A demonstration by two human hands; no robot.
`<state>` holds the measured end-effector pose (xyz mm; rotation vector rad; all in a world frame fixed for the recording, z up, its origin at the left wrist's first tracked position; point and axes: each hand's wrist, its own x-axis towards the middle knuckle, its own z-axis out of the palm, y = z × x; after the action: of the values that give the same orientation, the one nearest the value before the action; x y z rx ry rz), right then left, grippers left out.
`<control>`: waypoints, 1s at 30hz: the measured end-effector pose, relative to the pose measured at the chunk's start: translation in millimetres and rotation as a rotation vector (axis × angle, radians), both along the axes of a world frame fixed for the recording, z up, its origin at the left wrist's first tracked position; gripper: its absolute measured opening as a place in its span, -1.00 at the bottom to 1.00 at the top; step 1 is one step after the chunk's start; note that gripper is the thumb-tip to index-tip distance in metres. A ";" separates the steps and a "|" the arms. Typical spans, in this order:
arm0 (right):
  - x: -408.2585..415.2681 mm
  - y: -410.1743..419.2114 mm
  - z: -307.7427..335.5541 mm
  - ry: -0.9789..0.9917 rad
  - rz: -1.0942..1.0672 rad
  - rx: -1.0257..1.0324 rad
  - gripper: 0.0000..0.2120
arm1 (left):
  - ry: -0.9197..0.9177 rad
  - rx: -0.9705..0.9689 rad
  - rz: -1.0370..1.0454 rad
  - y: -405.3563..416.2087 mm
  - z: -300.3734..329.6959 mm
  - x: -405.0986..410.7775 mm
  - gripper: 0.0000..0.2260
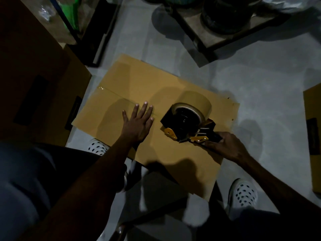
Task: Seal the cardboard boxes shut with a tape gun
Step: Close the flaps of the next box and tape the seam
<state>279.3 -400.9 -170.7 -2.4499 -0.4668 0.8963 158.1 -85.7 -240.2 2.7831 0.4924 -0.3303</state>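
I am pressing my left hand (pixel 138 121) flat on the cardboard box (pixel 152 80), fingers (pixel 145 106) spread and straight, holding nothing, just pinning down the clear tape strip (pixel 118 97) that is running across the lid from the left edge. My right hand (pixel 225 146) is gripping the handle of the tape gun (pixel 187 122), fingers curled tight round it, with the roll sitting just right of my left fingertips. The box is lying on the pale floor (pixel 260 84) between my feet.

To do this stretch well, I judge I should be keeping the gun low and tilted so its front end is bearing on the cardboard, pulling straight along the seam toward the right edge, while my flat hand is smoothing the laid tape behind it.

The light is dim: the seam itself is barely showing, the gun's blade and its contact with the lid are hidden under the roll, and the tape between hand and gun is too faint to follow.
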 end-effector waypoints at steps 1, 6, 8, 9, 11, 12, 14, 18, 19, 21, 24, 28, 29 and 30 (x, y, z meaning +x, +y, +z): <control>2.2 -10.9 0.4 -0.007 -0.003 -0.023 -0.75 | 0.004 -0.006 -0.005 0.9 -0.3 -0.1 -0.51; 9.0 -65.2 10.7 0.018 -0.093 -0.064 -0.81 | 0.011 -0.006 -0.007 2.0 -2.3 0.5 -0.50; 6.0 -75.8 15.0 0.033 -0.119 -0.052 -0.87 | 0.022 -0.006 0.005 0.6 -0.5 1.7 -0.50; 3.8 -77.6 15.4 0.033 -0.126 -0.048 -0.89 | 0.029 -0.007 0.016 -0.9 1.2 2.2 -0.50; -0.2 -76.5 14.9 0.025 -0.119 -0.053 -0.87 | 0.036 0.000 0.028 -7.9 6.2 3.2 -0.50; -1.4 -75.3 14.5 0.019 -0.097 -0.078 -0.86 | 0.034 0.010 0.005 -14.0 7.7 3.3 -0.50; -1.4 -73.3 13.5 0.005 -0.014 -0.141 -0.87 | 0.012 0.035 -0.101 -31.1 9.0 3.6 -0.51; 3.9 -67.3 15.0 -0.018 0.009 -0.117 -0.86 | -0.004 0.027 -0.311 -72.4 3.0 6.5 -0.51; 5.1 -65.0 14.7 -0.013 0.004 -0.097 -0.85 | -0.003 0.026 -0.341 -79.8 1.3 7.0 -0.51; 7.8 -62.2 13.0 0.023 0.004 -0.079 -0.86 | -0.005 0.028 -0.361 -87.3 -0.7 7.1 -0.51; 8.4 -61.0 11.6 0.073 0.005 -0.071 -0.93 | -0.011 0.034 -0.355 -88.5 -3.1 6.4 -0.50; 5.2 -62.5 11.7 0.069 -0.039 -0.057 -0.84 | -0.010 0.021 -0.342 -86.3 -4.2 6.3 -0.49; 5.3 -64.2 12.1 0.074 -0.054 -0.050 -0.83 | -0.008 0.017 -0.342 -85.0 -4.9 6.1 -0.49; 5.3 -65.9 13.6 0.080 -0.064 -0.052 -0.83 | -0.005 0.012 -0.346 -83.9 -5.0 6.0 -0.50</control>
<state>284.5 -466.8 -157.1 -2.4499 -0.3387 0.9870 164.1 -169.7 -245.3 2.8734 0.0077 -0.3946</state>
